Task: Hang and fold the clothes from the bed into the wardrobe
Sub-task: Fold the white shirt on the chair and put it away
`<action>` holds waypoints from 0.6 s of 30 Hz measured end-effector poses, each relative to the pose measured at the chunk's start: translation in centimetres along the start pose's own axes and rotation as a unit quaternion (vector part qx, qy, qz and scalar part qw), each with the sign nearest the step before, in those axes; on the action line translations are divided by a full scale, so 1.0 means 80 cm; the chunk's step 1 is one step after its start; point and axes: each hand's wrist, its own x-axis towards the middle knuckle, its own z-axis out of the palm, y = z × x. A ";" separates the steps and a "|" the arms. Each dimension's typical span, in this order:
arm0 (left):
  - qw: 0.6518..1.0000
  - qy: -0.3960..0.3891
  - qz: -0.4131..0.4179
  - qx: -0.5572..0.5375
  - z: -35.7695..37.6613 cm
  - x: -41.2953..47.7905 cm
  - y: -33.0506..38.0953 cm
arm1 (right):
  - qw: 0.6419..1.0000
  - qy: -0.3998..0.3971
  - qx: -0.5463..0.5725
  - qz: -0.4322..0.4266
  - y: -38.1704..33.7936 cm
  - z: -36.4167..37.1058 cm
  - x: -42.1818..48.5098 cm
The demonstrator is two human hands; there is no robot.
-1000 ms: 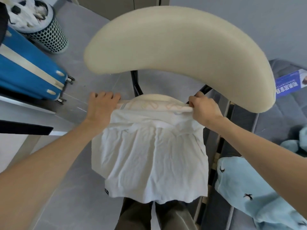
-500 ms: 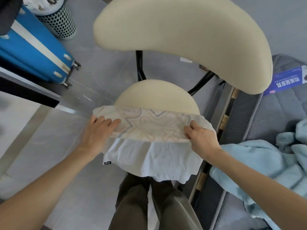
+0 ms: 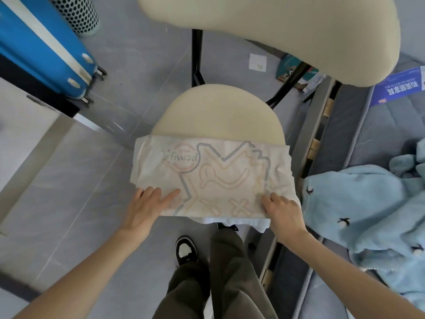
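Observation:
A white T-shirt (image 3: 213, 176) with a pale line-drawn print lies folded over the front half of the cream chair seat (image 3: 216, 111). Its printed side faces up and its near edge hangs past the seat. My left hand (image 3: 145, 208) holds the near left corner, fingers laid on top and thumb hidden beneath. My right hand (image 3: 282, 212) grips the near right corner with curled fingers. A light blue fleece garment (image 3: 368, 215) with small dark bird marks lies crumpled on the grey bed (image 3: 379, 134) at the right.
The chair's cream backrest (image 3: 276, 31) arches overhead. A blue suitcase (image 3: 41, 47) and a perforated basket (image 3: 78, 12) stand at the far left, beside a white ledge (image 3: 23, 125). A blue booklet (image 3: 400, 88) lies on the bed. Papers litter the floor behind the chair.
Both hands drew the far fold of the T-shirt toward me over the hanging part, so the printed side now faces up and the shirt is shorter.

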 end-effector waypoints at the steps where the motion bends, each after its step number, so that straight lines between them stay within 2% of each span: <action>1: 0.999 -0.035 -0.011 -0.003 0.010 -0.004 0.002 | 1.000 -0.017 0.016 0.007 -0.002 0.009 0.001; 3: 0.992 -0.120 -0.027 -0.033 0.032 -0.013 0.002 | 0.996 -0.061 0.055 0.016 -0.008 0.024 0.003; 5: 0.984 -0.151 -0.049 -0.087 0.042 -0.017 0.001 | 0.990 -0.088 0.107 0.029 -0.015 0.036 0.001; 7: 0.982 -0.105 -0.074 -0.137 0.041 -0.012 0.003 | 0.970 -0.077 0.215 0.086 -0.024 0.043 -0.003; 8: 0.982 -0.072 -0.083 -0.153 0.038 -0.004 0.005 | 0.946 -0.070 0.288 0.128 -0.029 0.042 -0.007; 9: 0.982 -0.043 -0.084 -0.166 0.033 0.008 0.008 | 0.907 -0.082 0.375 0.176 -0.037 0.039 -0.009; 10: 0.981 -0.017 -0.073 -0.177 0.030 0.023 0.011 | 0.847 -0.112 0.469 0.224 -0.047 0.035 -0.011; 13: 0.983 -0.001 -0.026 -0.180 0.016 0.083 0.025 | 0.604 -0.188 0.690 0.351 -0.077 0.030 -0.009; 15: 0.983 -0.027 -0.015 -0.181 0.013 0.127 0.033 | 0.460 -0.170 0.773 0.402 -0.093 0.032 -0.001; 16: 0.983 -0.049 -0.013 -0.176 0.014 0.148 0.038 | 0.400 -0.147 0.806 0.411 -0.099 0.034 0.003; 18: 0.983 -0.108 -0.009 -0.148 0.019 0.185 0.045 | 0.302 -0.103 0.853 0.413 -0.107 0.039 0.011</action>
